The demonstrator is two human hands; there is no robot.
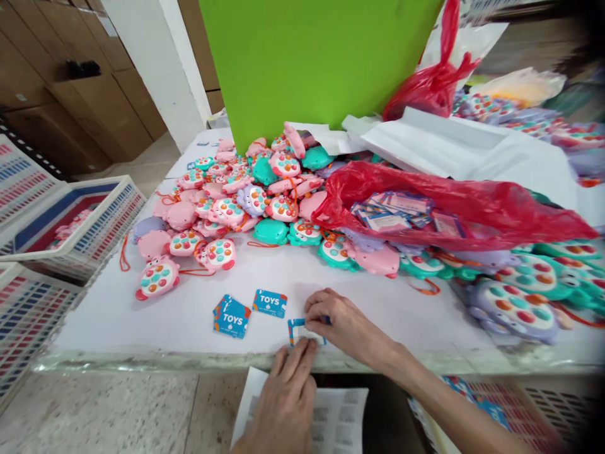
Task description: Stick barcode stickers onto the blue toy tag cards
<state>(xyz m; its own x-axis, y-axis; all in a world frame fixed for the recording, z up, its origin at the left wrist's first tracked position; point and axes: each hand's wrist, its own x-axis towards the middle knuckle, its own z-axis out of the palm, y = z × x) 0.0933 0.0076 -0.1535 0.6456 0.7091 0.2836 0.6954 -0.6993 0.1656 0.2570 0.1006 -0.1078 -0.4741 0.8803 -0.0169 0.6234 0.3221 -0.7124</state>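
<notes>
Left hand point(287, 398) rests extended fingers on a blue-edged card point(299, 331) on the worktop point(161, 325); right hand point(344, 323) curls over it, whether pinching I cannot tell

The cards point(270, 303) are showing blue with orange patches and white lettering. The animal-shaped toys point(158, 278) are mixing pink, teal and lilac, wearing red, orange and teal dots on white. The plastic bags point(496, 217) are glowing red, the board point(321, 57) lime green.
</notes>
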